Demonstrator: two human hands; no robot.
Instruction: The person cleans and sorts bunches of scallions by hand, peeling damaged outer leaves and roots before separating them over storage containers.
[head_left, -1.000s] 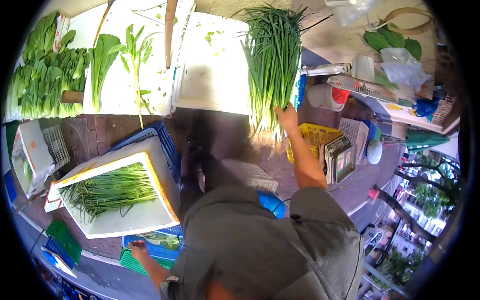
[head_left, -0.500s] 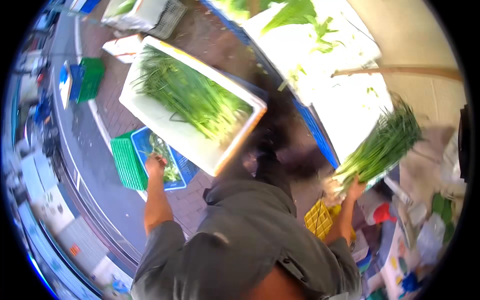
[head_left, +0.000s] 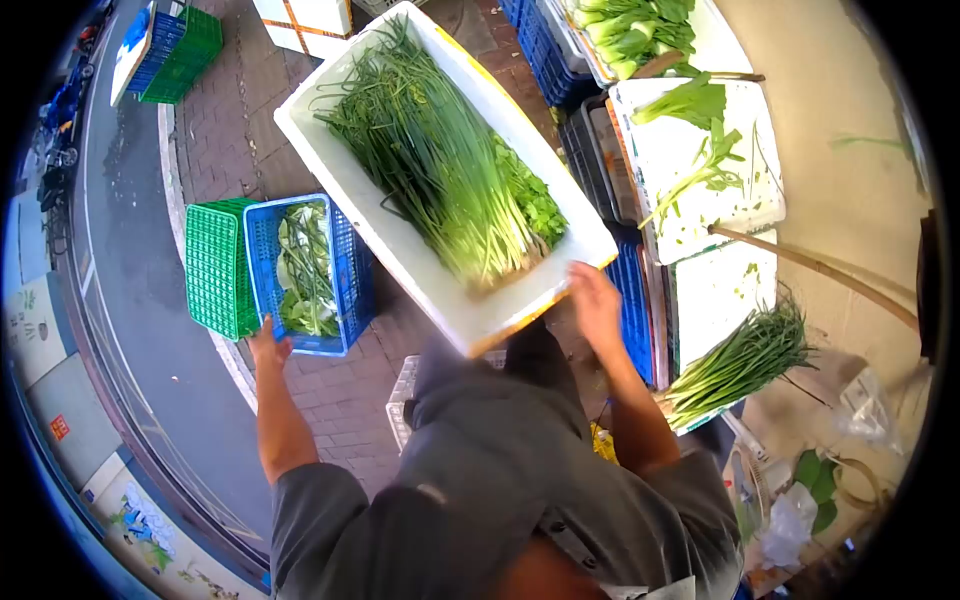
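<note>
My right hand [head_left: 598, 308] is beside the near right corner of a white foam box [head_left: 345, 215]; it holds nothing, fingers apart, and I cannot tell if the fingertips touch the rim. Inside the box lie a heap of spring onions [head_left: 430, 165] and some leafy greens [head_left: 530, 195]. A bunch of spring onions [head_left: 745, 360] rests on a white foam lid [head_left: 715, 290] to the right. My left hand [head_left: 268, 345], empty with its fingers apart, is at the near left corner of a blue basket [head_left: 345, 270] containing loose greens and trimmings [head_left: 305, 265].
A green crate [head_left: 215, 265] adjoins the blue basket, with the road [head_left: 150, 240] beyond. Foam trays with leafy vegetables [head_left: 690, 100] stand along the right, above blue crates [head_left: 545, 55]. A bamboo pole [head_left: 820, 275] crosses there. A white crate [head_left: 400, 400] is by my legs.
My right hand has let go of the spring onion bunch, now on the foam lid, and moved left to the box corner. My left hand has drawn back from over the basket to its corner.
</note>
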